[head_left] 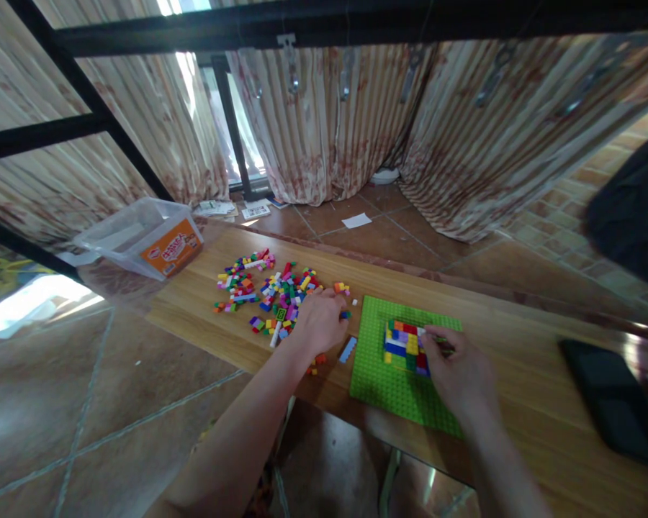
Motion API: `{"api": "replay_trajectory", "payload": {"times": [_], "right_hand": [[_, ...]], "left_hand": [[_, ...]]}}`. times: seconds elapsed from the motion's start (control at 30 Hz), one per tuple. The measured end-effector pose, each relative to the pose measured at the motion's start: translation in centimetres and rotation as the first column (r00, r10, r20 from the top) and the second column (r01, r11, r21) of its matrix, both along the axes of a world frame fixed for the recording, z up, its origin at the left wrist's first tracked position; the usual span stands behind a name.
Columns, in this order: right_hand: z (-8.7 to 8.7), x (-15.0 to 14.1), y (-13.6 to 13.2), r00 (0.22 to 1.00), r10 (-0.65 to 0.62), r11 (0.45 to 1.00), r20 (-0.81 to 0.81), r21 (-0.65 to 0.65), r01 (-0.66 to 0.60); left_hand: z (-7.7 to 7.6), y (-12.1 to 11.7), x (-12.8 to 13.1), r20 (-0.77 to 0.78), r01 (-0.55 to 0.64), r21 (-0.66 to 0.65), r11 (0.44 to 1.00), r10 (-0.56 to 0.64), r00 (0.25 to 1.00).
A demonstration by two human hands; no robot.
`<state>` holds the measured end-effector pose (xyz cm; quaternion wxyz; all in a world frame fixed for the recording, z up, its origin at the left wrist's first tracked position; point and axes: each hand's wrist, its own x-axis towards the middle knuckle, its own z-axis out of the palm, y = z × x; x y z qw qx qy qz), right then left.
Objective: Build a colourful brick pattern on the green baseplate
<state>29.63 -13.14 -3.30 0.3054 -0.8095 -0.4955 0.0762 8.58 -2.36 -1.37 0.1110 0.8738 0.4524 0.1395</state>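
Note:
A green baseplate lies on the wooden table. A small multicoloured brick build stands on it. My right hand rests against the build's right side, fingers curled and pinching at its top edge. What they grip is too small to name. My left hand reaches into the pile of loose coloured bricks left of the plate, fingers bent down over them. A pale blue flat piece lies between my left hand and the plate.
A clear plastic tub with an orange label sits at the table's far left corner. A black tablet lies at the right. Tiled floor, papers and curtains are beyond; black metal frame bars cross overhead.

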Motion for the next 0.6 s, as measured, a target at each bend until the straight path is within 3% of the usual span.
{"api": "replay_trajectory", "payload": {"times": [0.23,0.4,0.53,0.6], "right_hand": [[0.1,-0.2,0.0,1.000,0.004,1.000,-0.013,0.000,-0.004],[0.0,-0.1,0.0,1.000,0.019,1.000,0.008,0.024,-0.020],[1.1,-1.2,-0.1,0.996,-0.015,0.971,0.094,0.241,-0.008],[1.8,-2.3,-0.1,0.997,0.067,0.950,0.034,0.302,-0.074]], "left_hand": [[-0.4,0.3,0.2,0.001,0.042,0.004,0.999,-0.042,0.999],[-0.1,0.5,-0.5,0.125,0.094,-0.050,0.994,-0.087,0.988],[0.3,0.1,0.0,0.248,0.195,-0.111,0.975,-0.163,0.955],[0.6,-0.4,0.7,0.308,0.236,-0.131,0.963,-0.187,0.933]]}}
